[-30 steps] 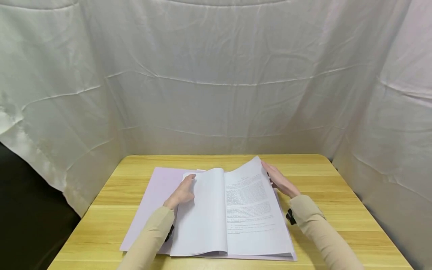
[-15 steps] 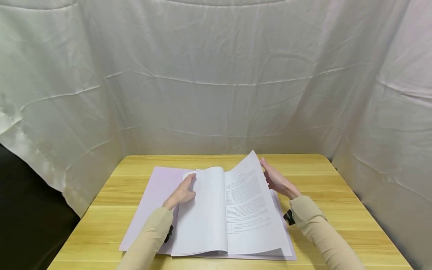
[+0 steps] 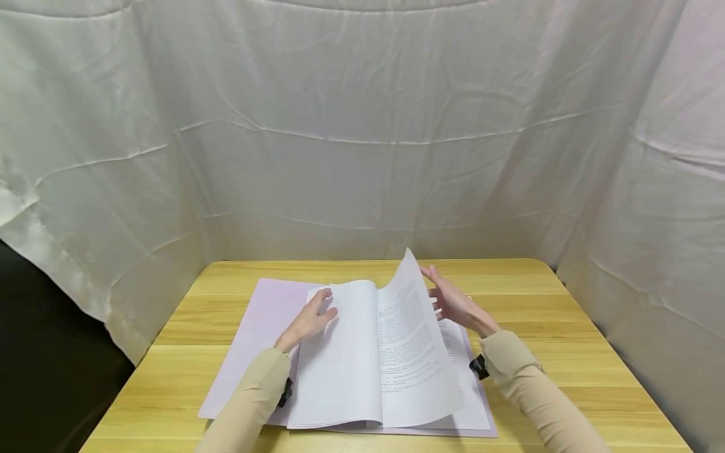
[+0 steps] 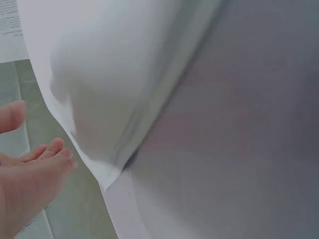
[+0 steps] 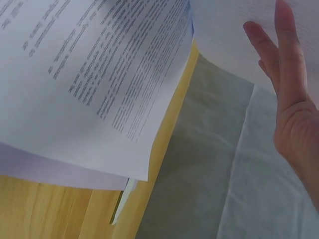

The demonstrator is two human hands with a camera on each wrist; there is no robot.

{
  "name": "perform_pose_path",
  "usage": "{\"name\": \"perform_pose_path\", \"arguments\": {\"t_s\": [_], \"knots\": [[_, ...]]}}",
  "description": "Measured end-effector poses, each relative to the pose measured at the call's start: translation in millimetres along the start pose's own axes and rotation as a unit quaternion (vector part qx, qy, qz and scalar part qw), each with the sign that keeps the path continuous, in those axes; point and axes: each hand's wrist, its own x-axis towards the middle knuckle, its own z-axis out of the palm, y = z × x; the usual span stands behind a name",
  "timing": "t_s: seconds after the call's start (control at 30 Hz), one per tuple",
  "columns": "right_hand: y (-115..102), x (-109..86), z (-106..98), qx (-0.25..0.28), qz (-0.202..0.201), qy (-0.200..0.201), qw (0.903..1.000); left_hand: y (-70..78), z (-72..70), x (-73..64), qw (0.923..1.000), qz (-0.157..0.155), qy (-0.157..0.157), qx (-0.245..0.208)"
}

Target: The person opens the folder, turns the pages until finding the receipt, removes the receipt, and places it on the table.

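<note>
A lilac folder (image 3: 272, 314) lies spread on the table, with a stack of white sheets inside. Its turned-over sheets (image 3: 345, 358) rest on the left side. On the right, a printed page (image 3: 408, 352) stands partly lifted, its far corner raised and curling leftward. My right hand (image 3: 455, 305) is behind that page's outer edge, fingers mostly straight against the back of it. In the right wrist view, the right hand (image 5: 291, 84) has its fingers extended near the sheet. My left hand (image 3: 308, 321) lies over the left sheets' outer edge, fingers loosely spread; the left wrist view shows the hand (image 4: 35, 174) beside the paper.
More printed sheets (image 5: 134, 74) lie under the lifted page. The wooden table (image 3: 566, 352) extends around the folder. Grey-white curtains (image 3: 362, 157) hang at the back and both sides. A dark area (image 3: 51, 352) shows at the lower left.
My right hand has moved leftward, raising the right page further and exposing printed sheets beneath it. The left hand stays nearly in place, its thumb now spread further out.
</note>
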Motion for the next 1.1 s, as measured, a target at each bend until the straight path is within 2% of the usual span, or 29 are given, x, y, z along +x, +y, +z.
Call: {"name": "perform_pose_path", "arguments": {"t_s": [0.27, 0.43, 0.63, 0.93, 1.1], "knots": [[-2.7, 2.2, 7.1, 0.003, -0.007, -0.013, 0.9999, 9.3, 0.7, 0.7, 0.9987, 0.011, -0.014, -0.047], [-3.0, 4.1, 10.1, -0.014, -0.01, -0.015, 0.9997, 16.4, 2.4, 3.5, 0.9974, 0.024, -0.006, -0.067], [-4.2, 4.4, 13.7, -0.017, -0.015, -0.02, 0.9995, 24.5, 6.5, 4.7, 0.9944, 0.022, -0.016, -0.102], [-2.8, 7.5, 19.3, -0.006, -0.019, -0.038, 0.9991, 33.0, 11.2, 3.9, 0.9936, 0.036, -0.013, -0.106], [-3.6, 8.3, 23.4, 0.011, -0.021, -0.06, 0.9979, 38.5, 13.4, 3.4, 0.9906, 0.041, -0.02, -0.129]]}}
